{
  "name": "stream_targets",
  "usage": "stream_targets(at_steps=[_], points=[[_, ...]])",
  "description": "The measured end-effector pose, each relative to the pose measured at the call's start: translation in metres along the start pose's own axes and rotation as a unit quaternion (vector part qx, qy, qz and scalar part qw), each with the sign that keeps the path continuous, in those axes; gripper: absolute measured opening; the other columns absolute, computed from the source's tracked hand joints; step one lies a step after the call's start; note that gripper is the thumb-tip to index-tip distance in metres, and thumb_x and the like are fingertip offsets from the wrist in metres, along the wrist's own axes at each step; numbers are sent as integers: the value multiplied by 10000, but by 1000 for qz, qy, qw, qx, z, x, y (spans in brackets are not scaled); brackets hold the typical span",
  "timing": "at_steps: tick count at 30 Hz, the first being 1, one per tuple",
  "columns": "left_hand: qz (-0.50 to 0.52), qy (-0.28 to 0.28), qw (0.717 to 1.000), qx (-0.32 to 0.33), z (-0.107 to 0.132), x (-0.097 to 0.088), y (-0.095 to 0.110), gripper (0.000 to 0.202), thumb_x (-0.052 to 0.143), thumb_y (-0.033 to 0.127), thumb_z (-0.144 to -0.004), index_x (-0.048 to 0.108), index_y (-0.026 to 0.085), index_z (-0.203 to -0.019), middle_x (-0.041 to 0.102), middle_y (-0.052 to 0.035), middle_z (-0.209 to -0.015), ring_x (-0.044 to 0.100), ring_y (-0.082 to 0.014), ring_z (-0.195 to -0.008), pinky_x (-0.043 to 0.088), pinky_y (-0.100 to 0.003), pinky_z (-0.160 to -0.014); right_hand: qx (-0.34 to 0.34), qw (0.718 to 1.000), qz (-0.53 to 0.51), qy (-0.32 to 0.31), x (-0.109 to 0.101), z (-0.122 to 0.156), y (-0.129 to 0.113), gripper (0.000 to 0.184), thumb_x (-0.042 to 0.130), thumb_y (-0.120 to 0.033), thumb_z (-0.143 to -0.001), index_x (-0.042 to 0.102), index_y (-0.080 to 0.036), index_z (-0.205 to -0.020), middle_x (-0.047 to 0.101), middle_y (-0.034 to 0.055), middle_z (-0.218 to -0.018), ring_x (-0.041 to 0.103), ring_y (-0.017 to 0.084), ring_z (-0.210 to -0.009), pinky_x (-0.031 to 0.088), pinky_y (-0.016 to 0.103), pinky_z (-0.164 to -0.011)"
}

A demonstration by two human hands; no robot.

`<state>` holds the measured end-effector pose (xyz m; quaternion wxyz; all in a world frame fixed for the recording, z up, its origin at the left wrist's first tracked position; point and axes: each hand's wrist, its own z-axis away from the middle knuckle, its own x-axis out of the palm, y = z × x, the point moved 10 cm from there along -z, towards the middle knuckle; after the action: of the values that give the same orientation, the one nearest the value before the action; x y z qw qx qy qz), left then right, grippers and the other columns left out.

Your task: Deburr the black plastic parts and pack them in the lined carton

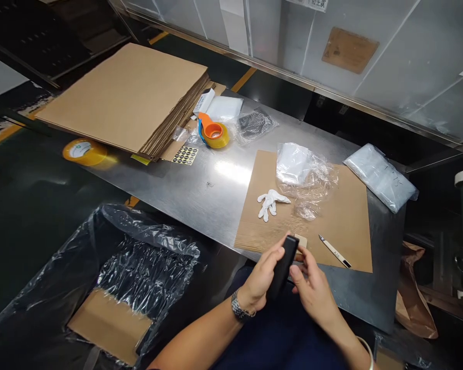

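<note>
My left hand (260,277) is wrapped round a slim black device (284,264), held upright at the near edge of the steel table (200,190). My right hand (312,288) touches the same device from the right, thumb and fingers pinched against its side. A small tan piece (301,240) shows just behind the device. Both hands hover over the near edge of a brown paper sheet (343,226). A box cutter (335,252) lies on that sheet right of my hands. White gloves (270,203) lie on the sheet further back.
Clear plastic bags (304,174) lie on the sheet, another bag (380,177) at the right. A flat cardboard stack (127,97), orange tape dispenser (213,132), sticker sheet (185,155) and yellow tape roll (84,151) sit at the left. A plastic-lined box (111,288) stands on the floor.
</note>
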<state>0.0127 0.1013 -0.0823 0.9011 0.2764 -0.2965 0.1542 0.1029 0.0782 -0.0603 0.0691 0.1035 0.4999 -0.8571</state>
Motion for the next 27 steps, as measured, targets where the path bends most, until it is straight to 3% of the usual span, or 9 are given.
stream_targets(at_steps=[3,6,9,14,27], points=[[-39,-27,998,32,3,6,7,387,552,261,-790,561,203,-1173,539,-58,-1257,455,-207,-1161,338,-282,-958,7,994,-110,-20,9,-12,2,458,552,-427,-788,450,-200,-1173,608,53,-961,564,130,-687,455,223,-540],[-30,-53,998,7,10,6,6,397,521,265,-801,544,208,-1193,580,-89,-1188,545,-232,-1028,402,-354,-879,48,970,-235,-25,9,-16,5,381,553,-433,-781,501,-178,-1059,611,38,-849,531,103,-570,427,201,-460],[-49,-53,997,-16,18,2,6,408,554,218,-767,560,211,-1176,586,-102,-1157,568,-237,-971,424,-361,-818,62,950,-305,-11,2,-17,2,322,573,-421,-766,508,-182,-971,596,17,-779,510,95,-535,426,203,-460],[-50,-91,993,-53,30,8,4,433,576,207,-739,566,179,-1171,600,-133,-1134,588,-233,-905,427,-367,-786,50,945,-323,5,-5,-19,0,289,607,-392,-750,517,-183,-927,551,-2,-761,500,87,-547,420,195,-459],[-89,-92,990,-63,30,15,1,487,520,89,-692,569,190,-1166,648,-113,-1058,605,-202,-870,405,-389,-845,38,951,-304,25,-10,-20,7,311,607,-387,-763,512,-179,-974,565,9,-783,514,88,-544,423,197,-439]])
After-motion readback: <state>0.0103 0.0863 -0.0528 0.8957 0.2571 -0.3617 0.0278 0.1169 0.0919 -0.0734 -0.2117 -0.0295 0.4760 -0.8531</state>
